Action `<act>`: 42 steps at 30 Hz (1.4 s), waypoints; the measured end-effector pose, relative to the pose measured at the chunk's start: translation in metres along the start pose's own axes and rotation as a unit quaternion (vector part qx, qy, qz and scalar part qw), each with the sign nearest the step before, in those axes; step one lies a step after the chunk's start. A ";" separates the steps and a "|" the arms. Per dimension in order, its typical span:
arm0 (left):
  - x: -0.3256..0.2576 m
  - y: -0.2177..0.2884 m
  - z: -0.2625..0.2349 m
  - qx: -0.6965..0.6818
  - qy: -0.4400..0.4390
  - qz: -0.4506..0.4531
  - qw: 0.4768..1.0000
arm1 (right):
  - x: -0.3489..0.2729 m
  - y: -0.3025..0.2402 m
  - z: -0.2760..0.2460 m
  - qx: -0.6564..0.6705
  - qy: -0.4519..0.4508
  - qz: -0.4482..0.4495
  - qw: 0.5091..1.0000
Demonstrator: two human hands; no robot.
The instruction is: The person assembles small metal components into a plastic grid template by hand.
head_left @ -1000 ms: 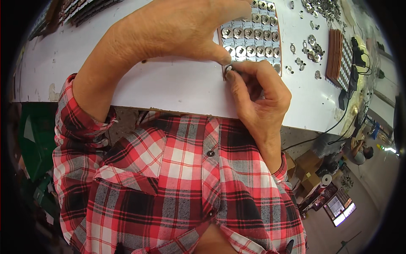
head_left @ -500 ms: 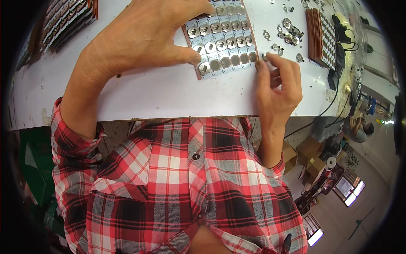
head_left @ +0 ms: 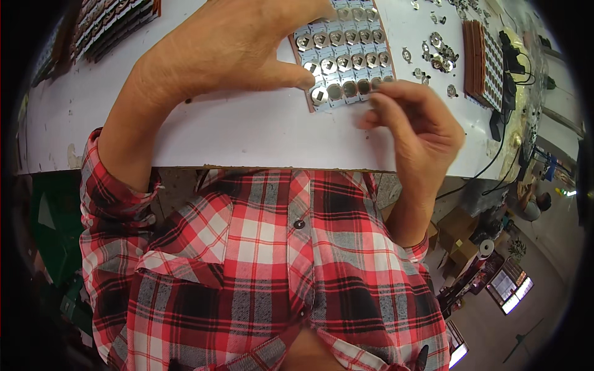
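A light-blue circuit board panel [head_left: 322, 106] with brown edges lies on the white table. Rows of round silver metal clips [head_left: 344, 62] cover it, while several spots in the nearest row show bare dark discs [head_left: 349, 88]. My left hand [head_left: 241, 52] rests at the panel's left side, thumb stretched along the edge and fingers spread toward the far part; some fingertips are out of sight. Over the near right corner, my right hand [head_left: 427, 120] pinches a small metal clip [head_left: 376, 84] between thumb and fingertip, mostly covered by the fingers.
Loose metal clips [head_left: 442, 59] lie scattered right of the panel. A stack of brown-edged panels [head_left: 482, 65] stands farther right beside black cables [head_left: 504, 117]. Another stack of panels [head_left: 114, 25] is at the far left. The table's near edge [head_left: 272, 167] runs before my body.
My right hand has moved from beside the panel's right edge to over its nearest row, carrying the small clip. My left hand stays at the panel; the whole view has shifted slightly.
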State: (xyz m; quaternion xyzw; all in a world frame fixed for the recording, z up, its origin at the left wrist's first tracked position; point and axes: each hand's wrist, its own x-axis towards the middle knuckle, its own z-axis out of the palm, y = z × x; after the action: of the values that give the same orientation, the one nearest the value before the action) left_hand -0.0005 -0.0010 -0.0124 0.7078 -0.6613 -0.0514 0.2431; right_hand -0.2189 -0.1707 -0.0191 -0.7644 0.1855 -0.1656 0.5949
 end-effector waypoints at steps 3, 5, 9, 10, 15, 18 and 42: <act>-0.001 -0.002 0.003 -0.016 0.002 -0.007 1.000 | 0.010 0.010 0.004 -0.088 -0.129 -0.060 0.986; -0.002 -0.003 0.005 -0.023 0.008 -0.002 1.000 | 0.011 0.004 0.007 -0.089 -0.132 -0.046 0.986; -0.004 -0.003 0.007 -0.013 0.025 0.015 0.999 | 0.011 -0.003 0.015 -0.073 -0.102 0.029 0.992; -0.004 -0.003 0.007 -0.019 0.028 0.014 0.999 | 0.013 -0.004 0.015 -0.072 -0.103 0.029 0.992; -0.002 -0.003 0.006 -0.025 0.022 0.014 0.999 | 0.027 -0.009 0.010 -0.207 -0.173 -0.073 0.960; -0.004 -0.002 0.007 -0.022 0.023 0.009 0.999 | 0.034 -0.011 0.013 -0.250 -0.201 -0.144 0.936; -0.002 0.001 0.007 -0.019 0.013 -0.002 1.000 | 0.012 0.009 0.025 -0.158 -0.046 -0.051 0.985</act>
State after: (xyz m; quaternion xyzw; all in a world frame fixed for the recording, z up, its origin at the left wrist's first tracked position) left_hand -0.0045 -0.0015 -0.0189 0.7052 -0.6555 -0.0550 0.2647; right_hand -0.1968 -0.1573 -0.0333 -0.8639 0.1430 -0.1293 0.4653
